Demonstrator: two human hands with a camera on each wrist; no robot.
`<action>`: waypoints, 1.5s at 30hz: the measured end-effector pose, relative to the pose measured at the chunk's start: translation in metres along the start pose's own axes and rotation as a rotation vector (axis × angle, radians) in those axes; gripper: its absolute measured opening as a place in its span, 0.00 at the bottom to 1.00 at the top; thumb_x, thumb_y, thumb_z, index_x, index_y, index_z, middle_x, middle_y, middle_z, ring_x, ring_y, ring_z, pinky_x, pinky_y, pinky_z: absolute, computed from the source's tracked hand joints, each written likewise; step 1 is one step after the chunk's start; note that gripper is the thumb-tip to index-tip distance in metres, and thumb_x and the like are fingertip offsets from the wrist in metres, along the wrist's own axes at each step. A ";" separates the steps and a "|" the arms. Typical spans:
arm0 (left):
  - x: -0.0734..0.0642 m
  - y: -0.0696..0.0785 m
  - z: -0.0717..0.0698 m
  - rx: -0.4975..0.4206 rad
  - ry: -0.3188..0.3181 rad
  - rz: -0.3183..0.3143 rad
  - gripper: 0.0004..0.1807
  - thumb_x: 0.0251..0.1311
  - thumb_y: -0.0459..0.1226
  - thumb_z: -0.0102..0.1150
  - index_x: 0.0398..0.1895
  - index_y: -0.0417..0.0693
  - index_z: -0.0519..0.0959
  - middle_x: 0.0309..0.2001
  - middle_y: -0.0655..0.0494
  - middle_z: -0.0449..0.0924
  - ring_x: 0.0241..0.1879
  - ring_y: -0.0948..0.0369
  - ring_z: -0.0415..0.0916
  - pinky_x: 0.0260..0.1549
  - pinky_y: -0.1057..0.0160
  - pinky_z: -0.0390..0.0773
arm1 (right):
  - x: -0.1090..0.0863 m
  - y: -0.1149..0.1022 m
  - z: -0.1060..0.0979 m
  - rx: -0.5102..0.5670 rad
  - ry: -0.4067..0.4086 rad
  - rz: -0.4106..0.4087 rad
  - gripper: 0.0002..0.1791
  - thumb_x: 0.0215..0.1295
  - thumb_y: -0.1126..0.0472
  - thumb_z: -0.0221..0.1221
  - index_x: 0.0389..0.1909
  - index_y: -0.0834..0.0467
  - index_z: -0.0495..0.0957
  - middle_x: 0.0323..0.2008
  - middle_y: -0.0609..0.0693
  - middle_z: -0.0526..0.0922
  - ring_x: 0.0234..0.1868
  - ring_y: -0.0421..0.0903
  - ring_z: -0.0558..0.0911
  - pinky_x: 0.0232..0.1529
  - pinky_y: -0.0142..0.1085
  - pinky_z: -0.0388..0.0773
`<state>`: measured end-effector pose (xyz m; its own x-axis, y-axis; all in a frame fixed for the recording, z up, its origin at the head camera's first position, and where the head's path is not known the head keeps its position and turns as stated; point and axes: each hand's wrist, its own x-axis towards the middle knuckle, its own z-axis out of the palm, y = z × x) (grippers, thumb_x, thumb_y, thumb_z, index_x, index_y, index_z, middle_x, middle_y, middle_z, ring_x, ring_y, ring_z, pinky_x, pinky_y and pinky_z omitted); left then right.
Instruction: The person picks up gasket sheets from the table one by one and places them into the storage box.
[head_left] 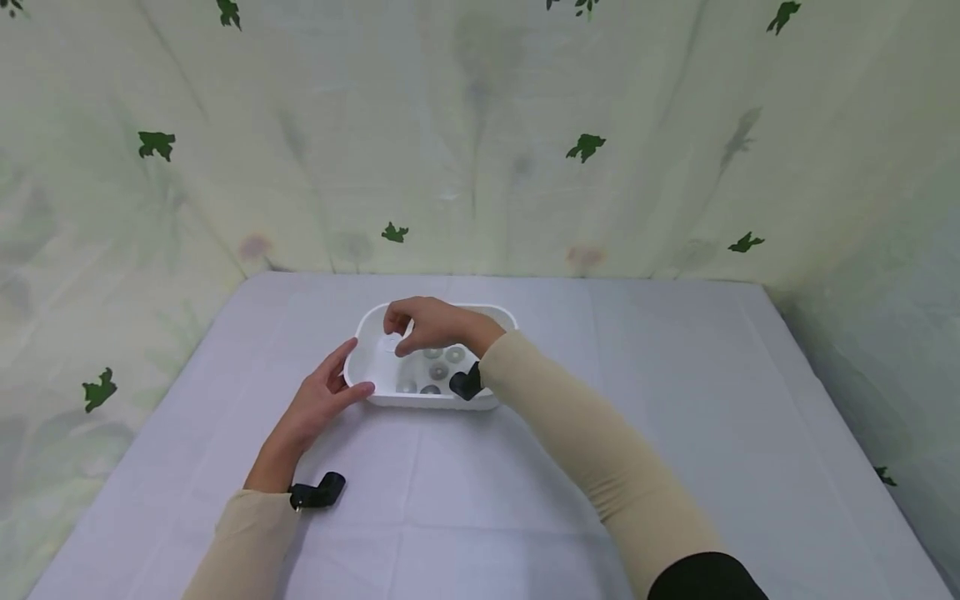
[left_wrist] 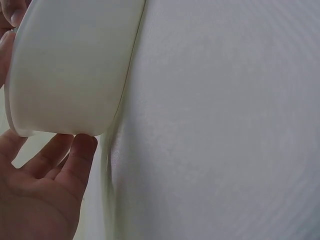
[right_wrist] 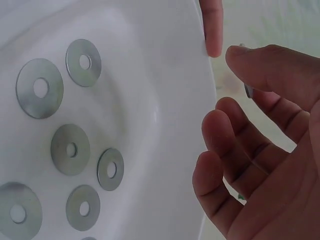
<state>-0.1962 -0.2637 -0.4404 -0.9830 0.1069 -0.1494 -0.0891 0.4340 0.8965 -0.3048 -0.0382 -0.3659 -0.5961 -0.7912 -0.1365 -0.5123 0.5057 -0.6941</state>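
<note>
A white plastic tray [head_left: 427, 402] with rounded corners sits on the table. Several flat metal washers [right_wrist: 60, 156] of differing sizes lie spread over its floor. My left hand [head_left: 321, 398] holds the tray's left end, thumb at the front rim and fingers along the outer wall. In the left wrist view, fingertips touch that wall [left_wrist: 70, 75]. Over the left part of the tray, my right hand [head_left: 438, 323] pinches a washer [right_wrist: 248, 91] between thumb and forefinger. It shows nearly edge-on in the right wrist view, mostly hidden by the thumb.
A white cloth [head_left: 675, 400] covers the table. Behind it hangs a pale curtain [head_left: 480, 167] with green leaf shapes. Black wrist cameras [head_left: 318, 492] are strapped to both wrists, the right one hanging over the tray's front rim.
</note>
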 end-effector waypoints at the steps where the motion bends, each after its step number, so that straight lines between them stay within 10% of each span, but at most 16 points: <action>1: -0.001 0.000 0.000 -0.002 0.001 -0.005 0.51 0.63 0.46 0.65 0.81 0.59 0.44 0.81 0.47 0.45 0.75 0.46 0.57 0.44 0.86 0.68 | 0.000 0.001 0.001 -0.003 -0.002 0.009 0.20 0.63 0.62 0.64 0.55 0.60 0.75 0.55 0.55 0.79 0.58 0.49 0.76 0.57 0.33 0.73; 30: -0.004 0.002 0.006 0.019 0.017 0.002 0.49 0.63 0.44 0.65 0.81 0.57 0.45 0.81 0.46 0.45 0.76 0.45 0.56 0.45 0.88 0.66 | -0.024 0.008 -0.001 -0.104 0.053 0.065 0.19 0.69 0.58 0.60 0.58 0.59 0.75 0.59 0.56 0.78 0.61 0.53 0.76 0.63 0.41 0.73; 45: -0.002 -0.002 0.001 0.072 0.039 -0.019 0.50 0.63 0.48 0.65 0.81 0.61 0.44 0.80 0.46 0.46 0.74 0.45 0.62 0.46 0.84 0.66 | -0.197 0.019 0.019 -0.010 0.137 -0.116 0.10 0.69 0.58 0.60 0.50 0.49 0.78 0.47 0.45 0.83 0.42 0.37 0.79 0.45 0.34 0.80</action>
<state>-0.1937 -0.2634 -0.4421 -0.9868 0.0638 -0.1490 -0.0978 0.4989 0.8611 -0.1854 0.1204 -0.3653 -0.6108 -0.7906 0.0419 -0.5879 0.4175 -0.6928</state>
